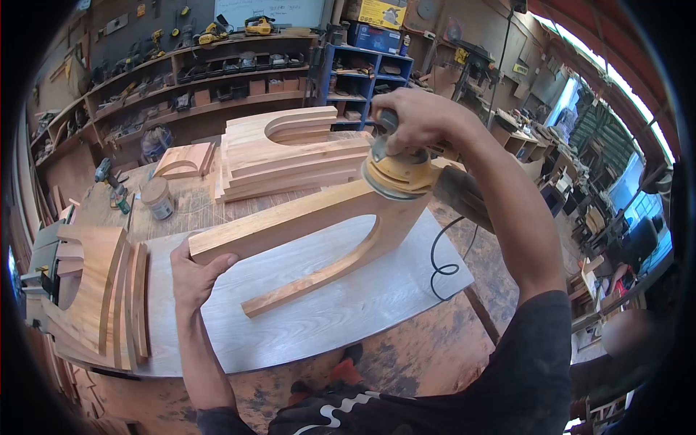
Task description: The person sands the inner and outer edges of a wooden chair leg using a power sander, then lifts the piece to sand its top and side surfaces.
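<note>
A U-shaped wooden piece [312, 217] is held tilted on its edge over a pale grey board [348, 304]. My left hand [199, 272] grips the left end of its long straight arm, thumb on the near face. My right hand [417, 123] is closed round the top of a yellow sander [397, 170], whose round pad lies on the upper edge at the piece's right end. The sander's black dust bag [464, 194] points to the right, under my right forearm. The piece's curved lower arm reaches down to the left, above the board.
Stacked wooden pieces [290, 156] lie behind the board, and more [109, 290] stand at the left. A tub [157, 198] and a green drill [112, 181] are at the back left. A black cable [444, 270] loops at the right. A blurred person [627, 333] is at far right.
</note>
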Tool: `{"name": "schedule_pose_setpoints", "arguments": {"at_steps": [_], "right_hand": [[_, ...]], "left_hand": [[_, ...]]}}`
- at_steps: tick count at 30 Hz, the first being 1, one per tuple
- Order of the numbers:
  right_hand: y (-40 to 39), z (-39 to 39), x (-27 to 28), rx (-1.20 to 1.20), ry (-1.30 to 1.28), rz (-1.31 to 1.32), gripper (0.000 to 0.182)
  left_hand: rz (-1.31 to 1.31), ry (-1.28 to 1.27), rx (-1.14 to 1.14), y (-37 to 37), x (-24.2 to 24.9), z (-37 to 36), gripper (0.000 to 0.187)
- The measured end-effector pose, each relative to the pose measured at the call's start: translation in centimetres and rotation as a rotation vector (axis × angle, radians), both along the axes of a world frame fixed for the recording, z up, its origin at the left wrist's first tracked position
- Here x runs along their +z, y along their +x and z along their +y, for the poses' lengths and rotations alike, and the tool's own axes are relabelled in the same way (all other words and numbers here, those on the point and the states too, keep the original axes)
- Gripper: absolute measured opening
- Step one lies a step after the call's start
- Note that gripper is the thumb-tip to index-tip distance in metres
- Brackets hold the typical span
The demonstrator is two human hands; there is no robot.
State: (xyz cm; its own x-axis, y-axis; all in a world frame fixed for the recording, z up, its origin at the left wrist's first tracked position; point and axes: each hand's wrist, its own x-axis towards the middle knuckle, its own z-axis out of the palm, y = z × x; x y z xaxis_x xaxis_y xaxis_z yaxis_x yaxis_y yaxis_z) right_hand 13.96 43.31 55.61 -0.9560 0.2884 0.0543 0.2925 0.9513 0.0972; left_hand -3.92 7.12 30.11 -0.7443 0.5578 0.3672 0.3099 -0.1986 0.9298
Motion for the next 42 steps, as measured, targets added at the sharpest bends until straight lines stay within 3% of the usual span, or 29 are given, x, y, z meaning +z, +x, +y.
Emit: {"name": "schedule_pose_setpoints", "arguments": {"at_steps": [4, 12, 17, 26, 42], "right_hand": [[1.2, 2.6, 0.8, -0.092, -0.051, -0.057, 0.066], [0.9, -1.4, 0.1, 0.036, -0.077, -0.005, 0.064], [2.0, 3.4, 0.5, -0.155, -0.067, -0.023, 0.066], [2.5, 11.0, -0.4, -0.270, -0.082, 0.061, 0.065], [5.2, 14.4, -0.4, -0.390, -0.080, 0.048, 0.067]], "left_hand": [[0.006, -0.025, 0.024, 0.2, 0.1, -0.1, 0.047], [-0.002, 0.022, -0.007, 0.6, 0.5, 0.2, 0.044], [-0.002, 0.011, -0.010, 0.5, 0.3, -0.1, 0.045], [0.038, -0.015, 0.006, 0.4, 0.4, -0.1, 0.047], [0.044, -0.004, 0.010, -0.4, -0.2, -0.1, 0.047]]}}
